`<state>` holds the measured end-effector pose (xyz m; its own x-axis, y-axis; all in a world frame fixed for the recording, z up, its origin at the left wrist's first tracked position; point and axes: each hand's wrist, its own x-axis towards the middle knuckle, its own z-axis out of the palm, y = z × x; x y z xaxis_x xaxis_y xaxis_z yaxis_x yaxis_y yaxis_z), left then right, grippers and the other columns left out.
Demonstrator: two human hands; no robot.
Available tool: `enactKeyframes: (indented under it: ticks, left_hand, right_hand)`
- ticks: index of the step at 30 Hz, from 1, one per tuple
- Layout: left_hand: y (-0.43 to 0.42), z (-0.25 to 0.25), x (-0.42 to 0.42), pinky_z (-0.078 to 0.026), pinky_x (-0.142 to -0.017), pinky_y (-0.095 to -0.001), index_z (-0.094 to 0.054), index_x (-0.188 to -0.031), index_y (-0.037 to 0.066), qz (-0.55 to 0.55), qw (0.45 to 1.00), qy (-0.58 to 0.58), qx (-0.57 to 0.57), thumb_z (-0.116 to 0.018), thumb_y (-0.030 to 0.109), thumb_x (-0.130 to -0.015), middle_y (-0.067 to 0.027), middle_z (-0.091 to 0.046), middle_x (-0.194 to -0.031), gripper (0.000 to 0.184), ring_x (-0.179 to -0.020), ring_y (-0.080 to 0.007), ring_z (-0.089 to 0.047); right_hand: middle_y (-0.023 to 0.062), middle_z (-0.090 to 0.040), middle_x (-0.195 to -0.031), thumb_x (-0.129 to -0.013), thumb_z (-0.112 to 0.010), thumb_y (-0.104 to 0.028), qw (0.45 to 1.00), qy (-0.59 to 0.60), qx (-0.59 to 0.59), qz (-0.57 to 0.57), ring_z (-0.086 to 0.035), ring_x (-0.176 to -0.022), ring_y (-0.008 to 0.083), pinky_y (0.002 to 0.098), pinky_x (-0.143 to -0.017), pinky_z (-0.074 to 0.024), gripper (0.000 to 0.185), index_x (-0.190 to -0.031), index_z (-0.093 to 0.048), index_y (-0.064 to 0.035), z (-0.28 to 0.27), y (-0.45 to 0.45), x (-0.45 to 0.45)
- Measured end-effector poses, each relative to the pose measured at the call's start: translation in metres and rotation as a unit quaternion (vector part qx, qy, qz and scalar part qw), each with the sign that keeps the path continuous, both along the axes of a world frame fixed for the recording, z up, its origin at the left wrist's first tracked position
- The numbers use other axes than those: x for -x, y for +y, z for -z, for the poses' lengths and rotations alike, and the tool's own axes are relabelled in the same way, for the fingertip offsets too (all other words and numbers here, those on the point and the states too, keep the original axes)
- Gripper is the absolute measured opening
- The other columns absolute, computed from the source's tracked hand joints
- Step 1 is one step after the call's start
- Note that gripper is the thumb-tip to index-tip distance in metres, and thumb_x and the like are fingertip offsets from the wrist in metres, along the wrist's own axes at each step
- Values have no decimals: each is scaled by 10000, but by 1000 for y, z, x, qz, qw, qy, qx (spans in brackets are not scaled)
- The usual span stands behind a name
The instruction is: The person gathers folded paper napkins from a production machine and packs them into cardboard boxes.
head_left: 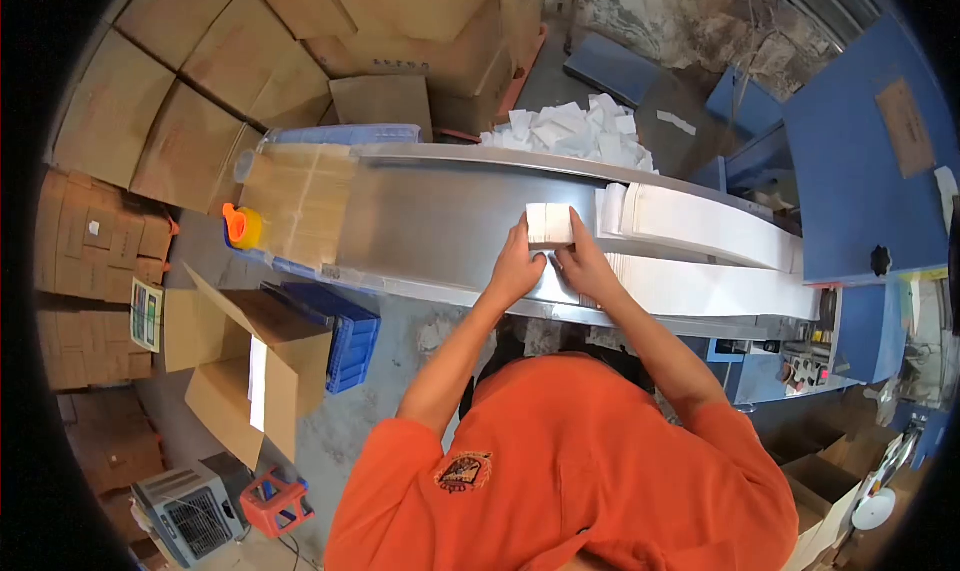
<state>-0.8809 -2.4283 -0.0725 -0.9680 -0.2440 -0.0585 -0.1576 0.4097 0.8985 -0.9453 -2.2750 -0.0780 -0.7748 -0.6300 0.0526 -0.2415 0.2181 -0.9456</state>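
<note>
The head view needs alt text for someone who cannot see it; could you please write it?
A person's left hand and right hand hold a small white stack between them at a metal table. Two long white rows lie to the right, and an open cardboard box stands at lower left.

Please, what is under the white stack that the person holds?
Beside the white stack, held by left hand and right hand, the metal table is visible. Directly beneath, the stack and hands cover the view.

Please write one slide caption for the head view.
Left hand and right hand hold a white rectangular block over a grey metal worktop.
</note>
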Motion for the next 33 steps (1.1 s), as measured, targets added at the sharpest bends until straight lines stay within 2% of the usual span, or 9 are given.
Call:
enactKeyframes:
  ticks: [3,14,17,19,21,26,27,29,33]
  left_hand:
    - [9,-7,4,-396,-994,-421,-243,-1407,-17,19,996,87,19,-518,38,-738,-258,-429,-1289,725,-1195,-422,-443]
    - [12,-14,1,-347,-1043,-419,-225,-1410,-43,3,998,53,-24,-503,41,-737,-285,-382,-1333,733,-1247,-434,-381]
    - [2,8,-3,-411,-933,-394,-253,-1413,-18,1,999,40,13,-496,33,-737,-255,-431,-1245,720,-1095,-395,-473]
    - [-3,8,-2,-456,-834,-372,-327,-1383,-8,-19,998,59,29,-483,14,-727,-217,-495,-1112,675,-944,-355,-541]
    - [-4,6,1,-454,-837,-367,-345,-1368,-10,-6,998,55,18,-477,12,-727,-214,-498,-1107,655,-944,-350,-543]
    - [-3,-3,3,-457,-864,-341,-453,-1249,3,3,987,154,-52,-394,-46,-728,-195,-519,-1151,526,-1022,-295,-559]
    - [-9,-9,0,-459,-858,-312,-511,-1170,6,-20,988,146,-44,-374,-73,-729,-158,-578,-1084,468,-1005,-246,-580]
    - [-27,22,2,-474,-887,-360,-555,-1077,-18,-8,990,60,-131,-390,-80,-774,-190,-620,-1025,350,-970,-314,-612]
    - [-35,31,9,-492,-798,-373,-582,-1072,5,-122,967,-13,-224,-497,97,-892,-182,-642,-970,219,-917,-312,-633]
  right_hand:
    - [253,-457,-1256,-856,-536,4,998,56,-9,6,-524,-1125,364,365,-935,-431,719,-1454,-136,8,-6,-8,-5]
    - [262,-475,-1250,-870,-540,-21,999,-7,-37,12,-535,-1116,375,386,-913,-446,723,-1453,-114,11,-26,-9,-5]
    - [256,-495,-1210,-867,-544,-14,1000,15,-21,2,-559,-1066,377,392,-873,-461,717,-1458,-139,-13,-4,-5,6]
    - [245,-505,-1202,-873,-560,-55,999,52,-1,10,-575,-1042,359,384,-858,-469,645,-1431,-240,-16,-16,-7,13]
    - [223,-546,-1130,-885,-573,-121,994,38,-91,53,-597,-965,310,361,-822,-476,541,-1366,-359,5,-23,-2,13]
    - [146,-603,-931,-913,-577,-189,991,36,35,122,-586,-823,213,331,-745,-475,339,-1172,-500,16,-25,-16,11]
    - [126,-612,-922,-920,-573,-208,995,-43,25,81,-586,-822,198,320,-743,-473,313,-1130,-508,15,-21,-11,13]
    - [63,-624,-878,-942,-548,-247,992,-123,13,30,-580,-784,155,282,-720,-463,290,-1065,-520,14,0,-4,24]
    - [55,-599,-863,-963,-503,-281,963,-251,83,57,-557,-761,140,261,-723,-456,303,-1084,-532,-4,1,-11,30]
